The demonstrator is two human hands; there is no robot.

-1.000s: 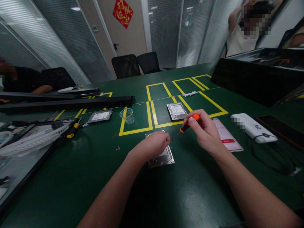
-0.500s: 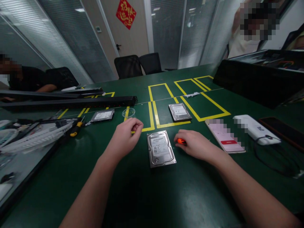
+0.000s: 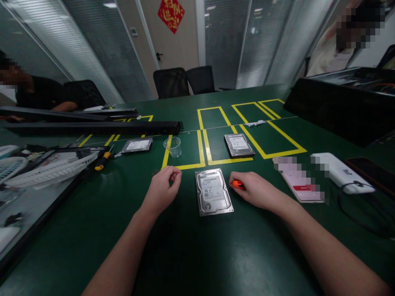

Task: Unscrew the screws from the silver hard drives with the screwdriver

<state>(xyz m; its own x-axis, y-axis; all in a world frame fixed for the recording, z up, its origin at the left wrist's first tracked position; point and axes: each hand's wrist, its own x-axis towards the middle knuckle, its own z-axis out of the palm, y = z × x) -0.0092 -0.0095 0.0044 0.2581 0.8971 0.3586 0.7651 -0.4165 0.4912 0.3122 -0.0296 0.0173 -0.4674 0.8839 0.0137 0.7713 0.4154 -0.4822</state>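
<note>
A silver hard drive (image 3: pixel 213 192) lies label up on the green table between my hands. My left hand (image 3: pixel 163 191) rests on the table to its left, fingers curled in a pinch; what they hold, if anything, is too small to make out. My right hand (image 3: pixel 255 191) lies on the table to the drive's right, closed over an orange-handled screwdriver (image 3: pixel 238 184) whose handle tip shows by my thumb.
A clear plastic cup (image 3: pixel 173 146) and a second hard drive (image 3: pixel 239 145) sit inside yellow taped boxes. A third drive (image 3: pixel 137 145) and a yellow screwdriver (image 3: pixel 103 160) lie left. A phone (image 3: pixel 300 181), white power bank (image 3: pixel 341 172) and black case (image 3: pixel 339 107) are right. Other people sit nearby.
My right hand lowered the screwdriver onto the table. My left hand came off the hard drive, reached toward the cup, then drew back to the table left of the drive.
</note>
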